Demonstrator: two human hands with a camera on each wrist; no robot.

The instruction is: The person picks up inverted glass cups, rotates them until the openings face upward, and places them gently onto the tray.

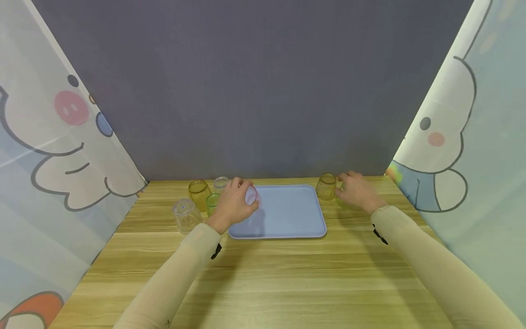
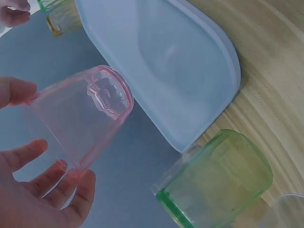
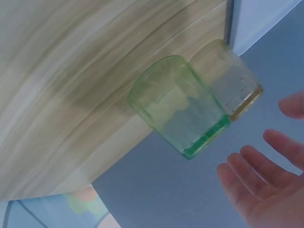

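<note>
In my left hand is a clear pink cup, gripped near its rim between thumb and fingers. Its thick base points down at the left part of the pale blue tray; whether it touches the tray I cannot tell. My right hand has its fingers loosely extended, apart from a green cup. That cup stands upside down at the right of the tray, beside an amber cup. In the head view the right hand covers most of the green cup.
Left of the tray stand another green cup, an amber cup and two clear cups, one at the back and one nearer. A grey panel rises behind the wooden table; printed curtains flank it.
</note>
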